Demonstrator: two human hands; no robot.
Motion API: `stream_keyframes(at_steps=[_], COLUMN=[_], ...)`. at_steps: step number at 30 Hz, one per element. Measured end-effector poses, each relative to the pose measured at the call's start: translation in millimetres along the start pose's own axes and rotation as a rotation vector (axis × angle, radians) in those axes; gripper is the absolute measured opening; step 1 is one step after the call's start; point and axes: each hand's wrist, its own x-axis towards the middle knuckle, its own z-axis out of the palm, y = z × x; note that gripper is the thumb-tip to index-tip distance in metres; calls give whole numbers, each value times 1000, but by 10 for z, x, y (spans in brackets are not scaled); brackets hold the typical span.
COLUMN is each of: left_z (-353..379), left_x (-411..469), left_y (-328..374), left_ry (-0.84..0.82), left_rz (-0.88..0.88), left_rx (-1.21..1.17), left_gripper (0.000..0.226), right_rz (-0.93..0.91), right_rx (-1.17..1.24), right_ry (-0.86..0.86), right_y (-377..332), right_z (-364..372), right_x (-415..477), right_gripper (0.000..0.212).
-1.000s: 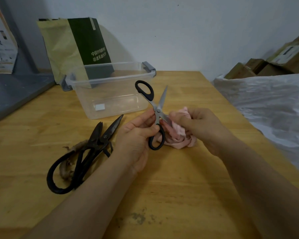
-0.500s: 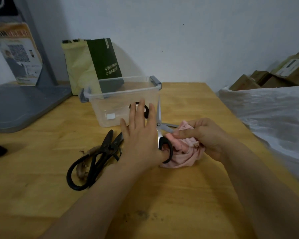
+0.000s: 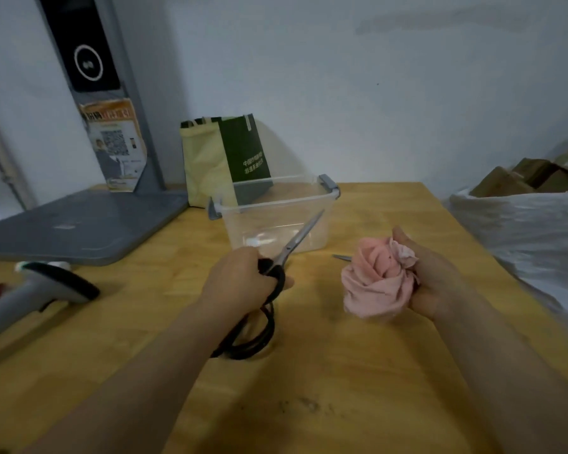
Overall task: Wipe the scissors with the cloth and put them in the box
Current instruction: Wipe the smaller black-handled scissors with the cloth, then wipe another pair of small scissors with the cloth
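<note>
Your left hand [image 3: 243, 283] is curled round the black handles of the silver-bladed scissors [image 3: 300, 239]. Their long axis runs up and right, and the tip shows against the near wall of the clear plastic box [image 3: 259, 224], just beyond that hand. Your right hand [image 3: 440, 283], well apart to the right, grips the bunched pink cloth [image 3: 374, 283].

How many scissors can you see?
2: steel-bladed scissors gripped by the left hand, and black scissors on the table, partly hidden under that hand. A metal tip beside the pink cloth is unclear.
</note>
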Motion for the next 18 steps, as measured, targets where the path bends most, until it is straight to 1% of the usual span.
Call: stream_keyframes(at_steps=[1, 2, 3, 4, 5, 7, 9, 10, 11, 13, 14, 15, 17, 18], left_z=[-42, -76, -95, -96, -87, -46, 42, 95, 149, 229, 255, 261, 236, 224], left_x=[-11, -27, -43, -60, -78, -113, -141, -160, -171, -196, -198, -195, -223, -236], left_y=[-66, -130, -190, -235, -261, -249, -175, -119, -65, 43, 83, 115, 161, 164], left_ry=[-16, -26, -30, -34, -38, -13, 3, 5, -3, -74, -130, -205, -330, -316], left_rz=[-51, -95, -137, -175, -199, -188, -109, -58, -9, 71, 91, 90, 51, 63], left_rx=[26, 61, 67, 33, -18, -61, -19, 0, 17, 6, -55, -168, -386, -372], left_gripper=[37, 39, 40, 41, 41, 41, 34, 29, 25, 21, 21, 26, 42, 48], right_rz=[-4, -9, -16, -11, 2, 20, 7, -2, -14, -46, -62, -77, -91, -87], right_rx=[-24, -71, -155, -257, -355, -444, -438, -429, -426, -410, -399, -387, -370, -357], right_ry=[39, 60, 49, 6, -67, -190, -215, -213, -207, -185, -168, -147, -101, -90], right_y=[6, 19, 47, 92, 152, 280, 371, 399, 416, 427, 420, 410, 379, 369], right_z=[5, 34, 81, 162, 254, 408, 488, 506, 511, 504, 498, 480, 440, 427], right_x=[-10, -45, -85, -151, -217, -307, -337, -344, -341, -326, -317, -294, -258, -254], right_gripper=[44, 35, 28, 26, 28, 43, 60, 62, 61, 45, 33, 22, 13, 12])
